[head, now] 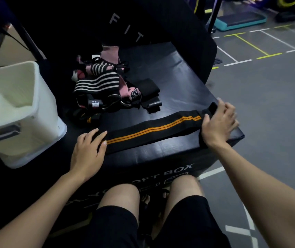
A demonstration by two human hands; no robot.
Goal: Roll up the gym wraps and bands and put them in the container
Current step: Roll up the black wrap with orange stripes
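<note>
Wrap (153, 132): black with two orange stripes, laid flat and stretched out across the front of the black padded box (175, 158) before you. Your right hand (218, 122) grasps its far right end, fingers curled round the black tab there. Your left hand (87, 149) rests flat on its left end, fingers straight, pressing it down. Pile of wraps and bands (107, 86): black-and-white striped, pink and plain black pieces, heaped loose on the box behind the stretched wrap, apart from it. Container (19, 111): white plastic bin, standing at your left, just beside the box. Floor (268, 77): grey with white and yellow lines, to your right.
</note>
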